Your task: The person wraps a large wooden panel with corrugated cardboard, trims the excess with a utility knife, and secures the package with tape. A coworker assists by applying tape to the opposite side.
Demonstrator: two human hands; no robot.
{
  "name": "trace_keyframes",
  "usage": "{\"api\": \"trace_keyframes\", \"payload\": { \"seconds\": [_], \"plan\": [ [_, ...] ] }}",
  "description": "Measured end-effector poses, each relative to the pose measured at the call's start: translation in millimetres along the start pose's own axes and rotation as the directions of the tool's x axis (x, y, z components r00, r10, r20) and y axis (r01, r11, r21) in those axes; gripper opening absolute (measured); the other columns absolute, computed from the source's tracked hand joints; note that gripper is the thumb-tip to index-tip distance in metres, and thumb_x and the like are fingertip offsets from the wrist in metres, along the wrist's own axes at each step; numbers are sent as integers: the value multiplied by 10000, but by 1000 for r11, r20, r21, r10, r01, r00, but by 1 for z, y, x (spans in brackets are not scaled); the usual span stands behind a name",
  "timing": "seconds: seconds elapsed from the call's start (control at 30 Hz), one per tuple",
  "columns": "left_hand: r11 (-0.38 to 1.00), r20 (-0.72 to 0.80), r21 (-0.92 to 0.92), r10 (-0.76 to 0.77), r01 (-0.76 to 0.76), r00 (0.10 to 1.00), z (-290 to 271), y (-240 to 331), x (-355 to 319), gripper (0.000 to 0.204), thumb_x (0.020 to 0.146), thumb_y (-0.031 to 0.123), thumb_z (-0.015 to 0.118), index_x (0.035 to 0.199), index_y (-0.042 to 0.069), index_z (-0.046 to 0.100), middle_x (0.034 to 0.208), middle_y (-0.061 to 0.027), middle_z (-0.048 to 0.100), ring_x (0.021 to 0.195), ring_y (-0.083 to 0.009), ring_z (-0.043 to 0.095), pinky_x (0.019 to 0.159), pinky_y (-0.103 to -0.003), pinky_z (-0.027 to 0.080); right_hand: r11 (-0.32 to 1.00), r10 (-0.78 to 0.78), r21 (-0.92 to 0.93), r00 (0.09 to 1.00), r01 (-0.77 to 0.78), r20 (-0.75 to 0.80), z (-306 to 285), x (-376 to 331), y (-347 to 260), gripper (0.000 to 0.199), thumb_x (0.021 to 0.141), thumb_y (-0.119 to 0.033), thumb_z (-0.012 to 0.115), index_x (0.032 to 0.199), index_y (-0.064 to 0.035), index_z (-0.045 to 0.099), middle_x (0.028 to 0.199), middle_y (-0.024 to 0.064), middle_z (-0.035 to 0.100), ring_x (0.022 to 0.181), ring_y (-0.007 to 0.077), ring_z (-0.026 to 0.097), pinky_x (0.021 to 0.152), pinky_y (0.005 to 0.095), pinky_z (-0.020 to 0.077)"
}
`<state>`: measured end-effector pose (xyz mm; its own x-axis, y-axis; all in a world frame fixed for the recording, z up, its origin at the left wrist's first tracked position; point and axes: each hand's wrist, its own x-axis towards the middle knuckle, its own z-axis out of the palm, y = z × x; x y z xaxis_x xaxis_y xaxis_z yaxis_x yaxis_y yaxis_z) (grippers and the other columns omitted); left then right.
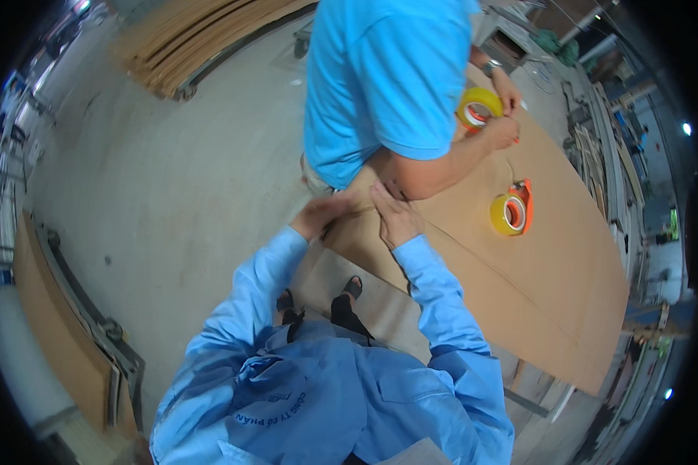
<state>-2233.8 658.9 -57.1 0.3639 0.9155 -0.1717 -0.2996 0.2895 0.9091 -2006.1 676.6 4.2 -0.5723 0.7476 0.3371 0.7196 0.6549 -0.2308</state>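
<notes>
A large flat brown cardboard sheet lies on a work surface in front of me. My left hand grips its near corner edge, fingers curled over the rim. My right hand presses flat on the sheet just beside it. A yellow tape roll in an orange dispenser rests on the cardboard to the right. A co-worker in a bright blue shirt stands across the corner, holding a second yellow tape roll in both hands.
Grey concrete floor spreads to the left. Stacked wooden boards lie at the far top left. A metal rack with brown panels stands at the lower left. Shelving and equipment line the right side.
</notes>
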Motion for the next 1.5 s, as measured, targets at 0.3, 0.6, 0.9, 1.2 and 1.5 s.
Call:
{"api": "trace_keyframes", "payload": {
  "seconds": [0.3,0.6,0.9,1.2,1.5],
  "plan": [
    [949,131,207,-268,238,955,-8,-15,61,591,892,420,641,1335,47,522,1167,-63,635,996,-152,615,888,-311,476,992,-113,64,993,111,33,-18,-16,17,524,747,37,514,1267,10,566,1290,190,581,1176,331,549,1036,432,399],
    [829,-1,470,-345,305,939,-11,-10,59,1080,715,683,685,1410,-84,377,1424,-219,444,1322,-292,423,1097,-355,315,997,23,-66,991,-31,-129,5,-7,17,364,890,-107,517,1219,20,604,1182,232,621,1142,403,539,1033,473,370],
    [785,-11,619,-16,20,1000,2,-26,27,1236,604,623,821,1437,-74,231,1417,-257,405,1319,-339,415,1116,-359,313,975,224,-27,973,-223,53,20,-13,26,336,904,-150,523,1180,13,622,1225,242,593,1208,416,496,1078,506,318],
    [736,-251,639,-78,226,965,34,8,-19,830,814,646,609,1281,-28,480,1140,-262,635,1100,-371,615,951,-419,459,994,101,-15,977,-105,-187,16,-13,19,388,879,-121,552,1247,-7,588,1240,236,578,1223,409,482,1085,500,313],
    [582,-374,738,-70,342,925,37,1,-14,694,901,601,511,1287,24,506,1106,-272,649,1059,-405,626,918,-453,468,987,157,62,963,-147,-219,11,-13,16,362,842,-134,607,1192,-43,611,1232,186,587,1251,362,468,1106,512,291]
  ]
}}
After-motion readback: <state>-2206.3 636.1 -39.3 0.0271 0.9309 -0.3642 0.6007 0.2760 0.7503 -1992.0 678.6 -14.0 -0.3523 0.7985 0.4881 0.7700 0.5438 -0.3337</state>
